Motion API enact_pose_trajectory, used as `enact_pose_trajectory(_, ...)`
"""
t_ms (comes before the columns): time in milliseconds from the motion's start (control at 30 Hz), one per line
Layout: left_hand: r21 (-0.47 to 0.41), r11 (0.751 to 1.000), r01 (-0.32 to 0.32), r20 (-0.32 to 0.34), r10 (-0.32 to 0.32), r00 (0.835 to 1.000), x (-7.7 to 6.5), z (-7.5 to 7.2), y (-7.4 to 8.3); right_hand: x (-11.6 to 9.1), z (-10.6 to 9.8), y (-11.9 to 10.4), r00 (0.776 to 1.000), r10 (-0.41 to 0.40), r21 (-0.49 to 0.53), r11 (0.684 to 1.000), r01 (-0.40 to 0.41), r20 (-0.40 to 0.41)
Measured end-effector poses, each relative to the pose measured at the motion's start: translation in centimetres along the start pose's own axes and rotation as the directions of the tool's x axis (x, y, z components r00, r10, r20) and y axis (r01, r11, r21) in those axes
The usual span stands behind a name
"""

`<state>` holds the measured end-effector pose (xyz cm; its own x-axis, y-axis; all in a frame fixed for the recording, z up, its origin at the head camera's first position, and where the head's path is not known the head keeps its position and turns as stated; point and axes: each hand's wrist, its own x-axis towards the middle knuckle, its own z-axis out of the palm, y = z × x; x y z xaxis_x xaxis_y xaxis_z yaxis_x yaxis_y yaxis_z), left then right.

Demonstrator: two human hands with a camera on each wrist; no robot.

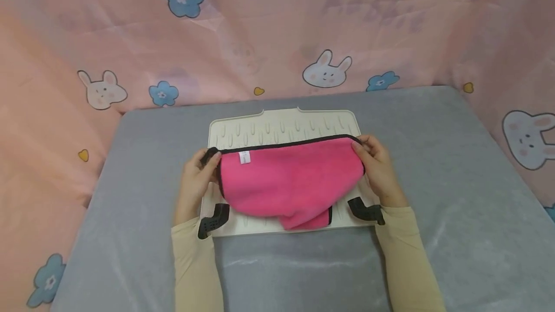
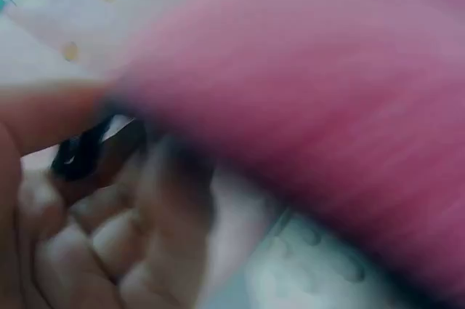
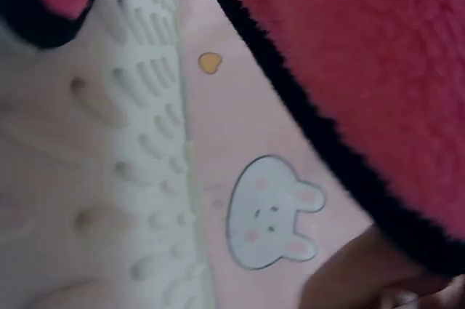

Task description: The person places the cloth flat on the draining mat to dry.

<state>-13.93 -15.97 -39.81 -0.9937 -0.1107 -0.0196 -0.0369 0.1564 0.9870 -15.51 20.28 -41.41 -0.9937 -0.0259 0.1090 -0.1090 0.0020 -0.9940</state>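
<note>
**Soft pink towel held up by its two top corners**

The pink towel (image 1: 290, 182) hangs just above the cream ridged mat (image 1: 277, 131), stretched between both hands. The left hand (image 1: 197, 179) pinches the top left corner, fingers curled round the black trim, and the right hand (image 1: 377, 167) pinches the top right corner in the same way. The lower part sags in a rounded belly, and its bottom fold seems to rest on the mat's near edge.

It looks light and thoroughly limp: plush fleece with no stiffness, drooping wherever it is not held. The pile should give fingers good purchase, so I doubt it slips, and nothing about it is fragile. The black trim (image 3: 305, 98) along the edge is the firmest part, and the corners are the sensible places to hold, since a grip in the middle would only bunch it. A small white label (image 1: 244, 158) sits near the left corner.

The mat lies on a grey counter (image 1: 433, 167), with a pink rabbit-print cloth (image 1: 325, 69) hung behind.
</note>
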Motion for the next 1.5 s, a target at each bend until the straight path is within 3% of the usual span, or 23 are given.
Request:
enact_pose_trajectory(100,0.025,0.996,0.09,0.172,-0.093,0.981,0.4,0.5,-1.0,0.2,-0.4,0.6,0.992,0.127,-0.108,0.986,-0.126,0.005)
enact_pose_trajectory(167,0.063,0.989,0.134,0.226,-0.145,0.963,0.6,0.6,-1.7,0.3,-0.8,0.9,0.974,0.217,-0.224,0.954,-0.198,0.065)
enact_pose_trajectory(233,0.152,0.978,0.141,0.207,-0.171,0.963,0.8,0.7,-2.2,0.4,-1.4,1.1,0.946,0.291,-0.326,0.917,-0.232,0.145)
enact_pose_trajectory(300,0.253,0.957,0.14,0.143,-0.18,0.973,0.9,0.8,-2.6,0.4,-1.9,1.3,0.913,0.342,-0.38,0.893,-0.242,0.222)
enact_pose_trajectory(400,0.427,0.894,0.131,0.046,-0.167,0.985,1.0,0.9,-3.0,0.3,-2.8,1.4,0.875,0.385,-0.427,0.872,-0.241,0.292)
enact_pose_trajectory(533,0.548,0.829,0.115,0.031,-0.158,0.987,1.0,1.2,-3.1,0.1,-3.8,1.3,0.838,0.43,-0.439,0.859,-0.265,0.336)
enact_pose_trajectory(700,0.537,0.837,0.109,0.079,-0.179,0.981,1.2,1.8,-3.1,0.0,-4.6,1.2,0.788,0.455,-0.413,0.866,-0.282,0.415)
enact_pose_trajectory(833,0.482,0.869,0.11,0.096,-0.177,0.98,1.3,2.0,-3.4,0.0,-5.2,1.5,0.772,0.415,-0.372,0.894,-0.248,0.481)
enact_pose_trajectory(933,0.406,0.906,0.118,0.09,-0.168,0.982,1.4,1.7,-3.6,0.2,-5.0,1.5,0.783,0.409,-0.359,0.898,-0.254,0.468)
enact_pose_trajectory(1067,0.329,0.936,0.126,0.069,-0.157,0.985,1.6,0.7,-3.6,0.8,-3.9,1.3,0.834,0.397,-0.347,0.899,-0.268,0.384)
enact_pose_trajectory(1167,0.329,0.938,0.106,0.074,-0.137,0.988,2.1,0.0,-3.2,1.6,-3.0,1.0,0.873,0.361,-0.361,0.902,-0.238,0.327)
enact_pose_trajectory(1267,0.32,0.944,0.076,0.084,-0.108,0.991,3.2,-0.4,-2.5,2.7,-2.5,0.4,0.898,0.339,-0.389,0.895,-0.217,0.28)
enact_pose_trajectory(1400,0.236,0.967,0.092,0.057,-0.108,0.993,5.4,-0.3,-1.8,5.1,-2.0,-0.2,0.921,0.333,-0.447,0.868,-0.215,0.204)
enact_pose_trajectory(1500,0.193,0.974,0.12,0.031,-0.129,0.991,7.0,0.0,-2.2,7.4,-1.5,0.1,0.929,0.346,-0.474,0.845,-0.247,0.133)
